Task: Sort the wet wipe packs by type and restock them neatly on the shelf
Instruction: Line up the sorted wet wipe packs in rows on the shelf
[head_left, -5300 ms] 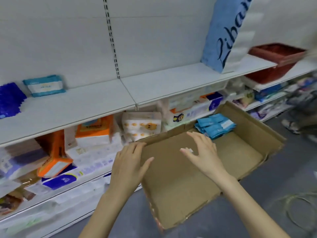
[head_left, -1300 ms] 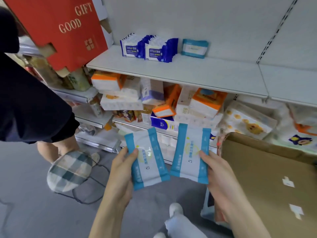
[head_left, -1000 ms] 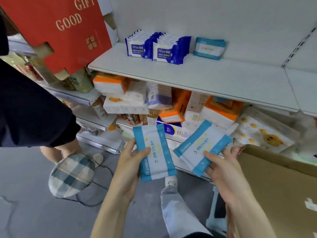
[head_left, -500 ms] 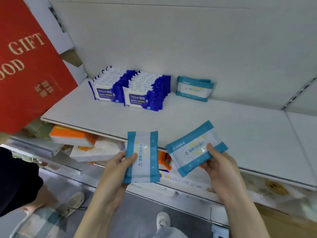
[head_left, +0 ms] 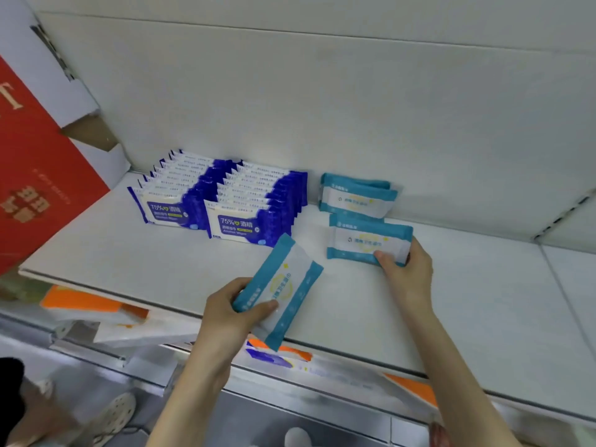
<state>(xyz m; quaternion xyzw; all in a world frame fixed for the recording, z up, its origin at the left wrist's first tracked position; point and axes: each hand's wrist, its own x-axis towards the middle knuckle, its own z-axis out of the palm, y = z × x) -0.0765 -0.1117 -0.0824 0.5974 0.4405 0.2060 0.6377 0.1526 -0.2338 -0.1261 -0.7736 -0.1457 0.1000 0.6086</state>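
The right hand [head_left: 406, 272] pinches a teal pack [head_left: 367, 241] upright before the rear teal pack [head_left: 356, 196], so one type forms a row; the left hand [head_left: 232, 312] grips a spare pack [head_left: 283, 288] ready

Soft, even, cool light. Faint shadow right of the rear teal pack [head_left: 356, 196] at 2 o'clock. Fisheye bowing at edges. Lower-shelf goods [head_left: 96, 314] at 8 o'clock blurred; centre fairly sharp.

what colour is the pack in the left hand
Teal-blue bands along both long edges, a white middle and a faint yellow ring: the pack in the left hand, head view.
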